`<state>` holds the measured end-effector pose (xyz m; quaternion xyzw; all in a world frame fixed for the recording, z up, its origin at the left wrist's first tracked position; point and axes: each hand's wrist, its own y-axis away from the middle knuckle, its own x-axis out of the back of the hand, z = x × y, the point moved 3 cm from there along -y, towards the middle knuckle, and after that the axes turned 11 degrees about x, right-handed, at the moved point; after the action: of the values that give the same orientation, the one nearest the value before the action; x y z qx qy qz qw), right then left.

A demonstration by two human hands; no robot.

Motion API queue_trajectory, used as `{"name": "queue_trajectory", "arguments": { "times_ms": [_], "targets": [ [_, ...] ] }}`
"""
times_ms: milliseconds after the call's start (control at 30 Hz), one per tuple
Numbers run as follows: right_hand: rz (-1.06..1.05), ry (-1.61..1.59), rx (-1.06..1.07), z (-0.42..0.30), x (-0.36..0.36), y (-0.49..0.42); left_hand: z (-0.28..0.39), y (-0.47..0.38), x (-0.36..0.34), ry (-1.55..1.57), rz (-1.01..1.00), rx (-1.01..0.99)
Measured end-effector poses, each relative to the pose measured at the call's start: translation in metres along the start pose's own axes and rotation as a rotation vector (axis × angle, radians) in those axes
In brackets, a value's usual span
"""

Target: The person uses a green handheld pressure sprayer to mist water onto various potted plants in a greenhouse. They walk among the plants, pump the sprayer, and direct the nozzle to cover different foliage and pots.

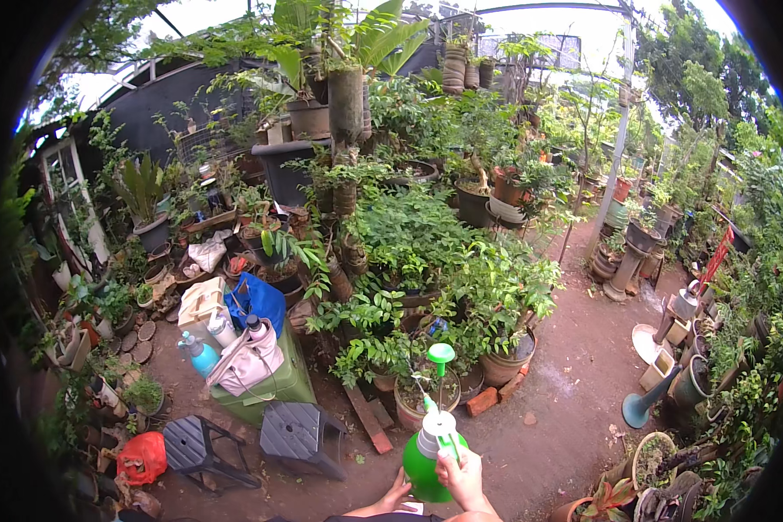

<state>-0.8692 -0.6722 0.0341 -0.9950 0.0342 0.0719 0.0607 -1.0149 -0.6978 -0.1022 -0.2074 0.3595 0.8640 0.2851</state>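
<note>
A green pump pressure sprayer stands upright in front of me at the bottom centre, its green pump knob raised on a thin rod. My right hand is closed around the sprayer's handle at its right side. At the lower left of the round tank, my left hand rests against it with fingers spread; the tank partly hides how it bears on it. The nozzle points up and away, towards leafy potted plants. A small white item shows beside my left hand, too little of it to name.
Left of centre, a green bin bears a pink bag, a blue bag and a blue spray bottle. Two dark plastic stools stand before it. Loose bricks edge the dirt path; pots line its right side.
</note>
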Motion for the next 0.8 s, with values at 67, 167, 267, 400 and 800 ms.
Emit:
{"name": "queue_trajectory", "arguments": {
  "times_ms": [67,167,267,400,800],
  "targets": [
    [-0.025,-0.055,0.102,-0.005,0.000,-0.002,0.014,0.006,0.002,-0.093,0.057,-0.165],
    [-0.017,-0.228,0.218,-0.018,0.005,0.000,0.041,0.010,0.000,-0.275,0.133,-0.441],
    [0.093,-0.254,0.341,-0.034,0.013,0.003,0.069,0.005,-0.008,-0.436,0.140,-0.642],
    [0.244,-0.260,0.419,-0.046,0.027,0.009,0.080,-0.017,-0.027,-0.412,0.008,-0.618],
    [0.197,-0.374,0.410,-0.056,0.044,0.024,0.042,-0.053,-0.054,0.538,-0.225,0.026]
  ]
}}
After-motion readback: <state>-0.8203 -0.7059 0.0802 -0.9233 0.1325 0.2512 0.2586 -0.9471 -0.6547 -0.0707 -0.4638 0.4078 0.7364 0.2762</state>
